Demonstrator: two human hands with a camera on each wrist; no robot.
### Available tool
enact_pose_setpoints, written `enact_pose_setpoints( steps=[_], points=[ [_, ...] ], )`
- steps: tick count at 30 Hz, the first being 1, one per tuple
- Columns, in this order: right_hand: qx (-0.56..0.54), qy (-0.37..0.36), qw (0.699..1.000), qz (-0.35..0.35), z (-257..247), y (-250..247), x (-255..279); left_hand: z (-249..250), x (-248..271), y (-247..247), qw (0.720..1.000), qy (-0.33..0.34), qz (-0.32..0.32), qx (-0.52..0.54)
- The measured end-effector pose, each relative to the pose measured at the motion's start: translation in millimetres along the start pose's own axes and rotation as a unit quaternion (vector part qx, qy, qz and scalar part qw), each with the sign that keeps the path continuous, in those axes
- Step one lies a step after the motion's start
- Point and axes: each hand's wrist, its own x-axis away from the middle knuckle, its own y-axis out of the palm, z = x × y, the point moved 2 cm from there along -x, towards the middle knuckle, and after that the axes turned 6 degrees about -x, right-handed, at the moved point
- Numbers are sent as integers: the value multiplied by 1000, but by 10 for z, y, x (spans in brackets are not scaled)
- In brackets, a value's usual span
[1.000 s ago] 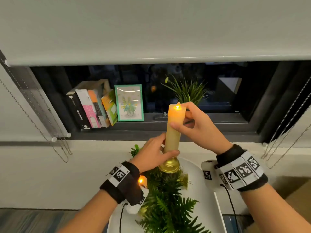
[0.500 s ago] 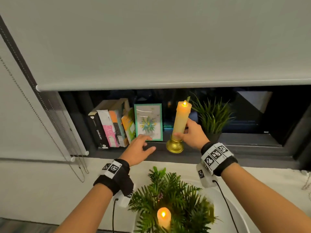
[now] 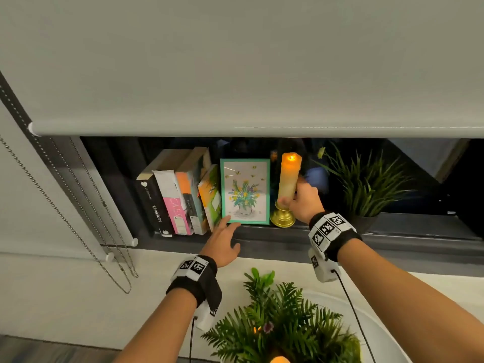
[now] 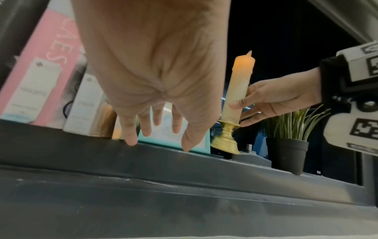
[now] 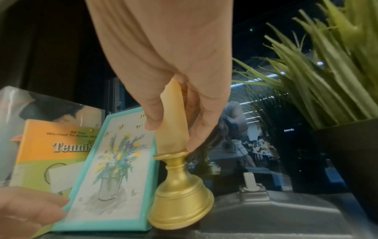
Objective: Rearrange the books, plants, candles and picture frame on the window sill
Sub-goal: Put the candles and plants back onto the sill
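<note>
right hand (image 3: 303, 203) pinching candle (image 3: 288, 176) low, above base

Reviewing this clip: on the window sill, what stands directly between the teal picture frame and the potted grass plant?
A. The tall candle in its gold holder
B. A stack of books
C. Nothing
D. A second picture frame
A. The tall candle in its gold holder stands just right of the teal picture frame and left of the potted grass plant, with the right hand gripping its stem.
</note>
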Motion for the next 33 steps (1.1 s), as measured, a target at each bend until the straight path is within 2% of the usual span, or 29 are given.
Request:
enact_pose_setpoints(
  steps=[9, 14, 17, 20, 26, 33],
  points=[
    [41, -21, 999, -27, -42, 88, -256, -98, -180, 118, 999, 13, 39, 5],
    [26, -13, 999, -28, -12, 163, -348, -108, -213, 137, 999, 5, 52, 3],
    [46, -9, 997, -62, 36, 229, -353, -123, -236, 135, 998, 6, 57, 0],
    [54, -11, 996, -66, 56, 259, -368, -137, -256, 153, 998, 12, 60, -7],
    [56, -17, 996, -68, 49, 255, -391, -96, -283, 211, 993, 39, 66, -90],
    [48, -44, 993, -103, -17, 233, -395, 2, -306, 220, 983, 68, 55, -161]
  ],
)
